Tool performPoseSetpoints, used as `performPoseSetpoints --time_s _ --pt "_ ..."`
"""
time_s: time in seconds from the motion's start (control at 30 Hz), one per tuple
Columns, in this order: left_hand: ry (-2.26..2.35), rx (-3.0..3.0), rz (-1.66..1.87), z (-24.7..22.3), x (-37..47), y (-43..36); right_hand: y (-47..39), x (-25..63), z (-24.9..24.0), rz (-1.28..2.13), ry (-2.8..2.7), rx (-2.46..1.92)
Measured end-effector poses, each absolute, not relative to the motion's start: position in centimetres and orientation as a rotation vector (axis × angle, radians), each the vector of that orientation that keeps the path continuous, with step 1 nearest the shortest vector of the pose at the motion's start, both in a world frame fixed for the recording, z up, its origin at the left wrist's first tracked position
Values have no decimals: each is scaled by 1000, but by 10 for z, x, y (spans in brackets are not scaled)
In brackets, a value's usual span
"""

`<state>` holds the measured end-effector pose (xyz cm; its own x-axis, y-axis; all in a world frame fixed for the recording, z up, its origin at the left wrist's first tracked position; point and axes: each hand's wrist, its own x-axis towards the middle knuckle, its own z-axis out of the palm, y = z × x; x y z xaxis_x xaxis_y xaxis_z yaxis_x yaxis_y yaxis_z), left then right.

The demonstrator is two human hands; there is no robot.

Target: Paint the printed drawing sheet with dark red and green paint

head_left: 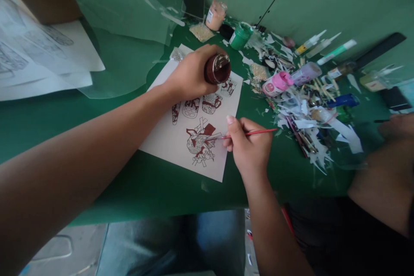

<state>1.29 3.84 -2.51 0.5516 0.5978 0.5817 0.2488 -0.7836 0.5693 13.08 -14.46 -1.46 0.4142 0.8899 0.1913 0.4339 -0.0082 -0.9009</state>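
My left hand [190, 71] is wrapped round an open jar of dark red paint [217, 70], tilted so its mouth faces me, over the upper part of a white sheet [164, 138]. In my right hand [250, 142] a thin red paintbrush [258, 132] is pinched between thumb and fingers. Its tip reaches the lower line drawing [202, 142] on the sheet; whether it touches the paper I cannot tell. Several printed figures on the sheet carry dark red patches. The jar and my left hand cover part of the upper drawings.
Paper scraps [310, 125] lie heaped at the right, with a pink paint jar [277, 84] and a green paint jar [241, 36] near them. Clear plastic sheeting [119, 60] and printed papers [80, 56] lie at the left. Another person's arm [384, 177] rests at the right edge.
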Motion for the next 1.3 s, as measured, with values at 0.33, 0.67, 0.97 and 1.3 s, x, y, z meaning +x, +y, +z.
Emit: performPoseSetpoints --time_s 0.33,0.67,0.97,1.3 --pt "712 2358 1105 -24 12 37 -146 131 -15 541 -1171 -1625" --pt "711 2357 1092 -24 12 38 -146 130 -15 592 -1187 -1585" --pt "745 2363 1068 -20 10 35 -146 132 -16 541 -1159 -1648" --pt "774 2380 1061 -17 9 32 -146 131 -15 543 -1176 -1647"
